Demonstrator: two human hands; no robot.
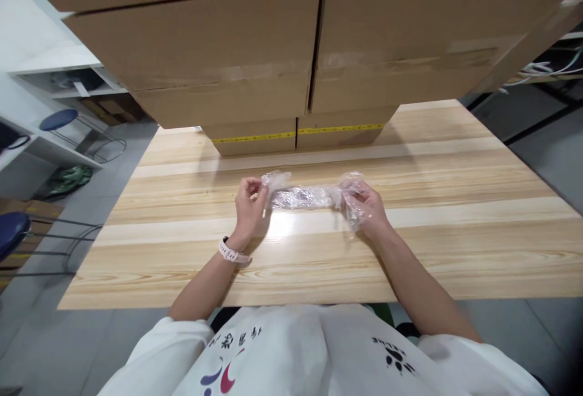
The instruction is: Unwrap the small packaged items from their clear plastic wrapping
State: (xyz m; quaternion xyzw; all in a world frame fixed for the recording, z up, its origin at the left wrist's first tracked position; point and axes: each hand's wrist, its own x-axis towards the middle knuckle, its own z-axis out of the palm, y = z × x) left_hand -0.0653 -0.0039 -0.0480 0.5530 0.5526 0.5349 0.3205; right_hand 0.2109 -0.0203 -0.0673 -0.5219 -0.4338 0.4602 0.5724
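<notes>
A crumpled clear plastic bag (pixel 303 196) is stretched sideways just above the wooden table (pixel 455 226). My left hand (pixel 249 206) pinches its left end between thumb and fingers; a pale watch sits on that wrist. My right hand (pixel 364 208) grips the right end, with loose plastic bunched over the fingers. What is inside the bag, if anything, I cannot tell.
Large cardboard boxes (pixel 255 62) are stacked at the table's far side, with smaller taped ones (pixel 296 136) beneath. Two blue stools (pixel 59 119) and white shelving (pixel 54 80) stand at the left. Grey floor lies on both sides.
</notes>
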